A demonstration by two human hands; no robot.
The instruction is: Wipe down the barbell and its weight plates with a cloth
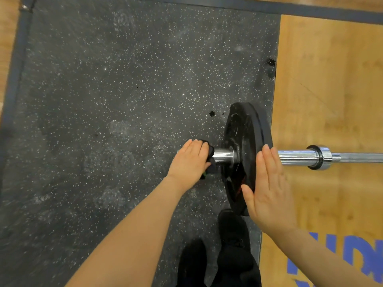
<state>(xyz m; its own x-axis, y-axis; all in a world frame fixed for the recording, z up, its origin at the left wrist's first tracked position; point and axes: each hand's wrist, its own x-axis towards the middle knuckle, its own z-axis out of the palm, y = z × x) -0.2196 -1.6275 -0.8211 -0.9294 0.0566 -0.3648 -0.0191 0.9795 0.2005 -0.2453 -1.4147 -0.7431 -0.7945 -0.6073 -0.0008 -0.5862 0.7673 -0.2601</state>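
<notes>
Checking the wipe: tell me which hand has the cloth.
The left hand, curled round the dark cloth at the sleeve's end. The right hand lies flat and bare against the weight plate.

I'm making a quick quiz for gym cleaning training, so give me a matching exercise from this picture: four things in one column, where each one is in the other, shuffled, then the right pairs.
Things:
1. cloth
2. right hand
3. weight plate
4. left hand

Places:
A. standing on edge on the speckled rubber mat
B. wrapped round the end of the barbell sleeve
C. flat against the plate's inner side
D. gripping the cloth on the sleeve

Pairs: 1-B, 2-C, 3-A, 4-D
</notes>
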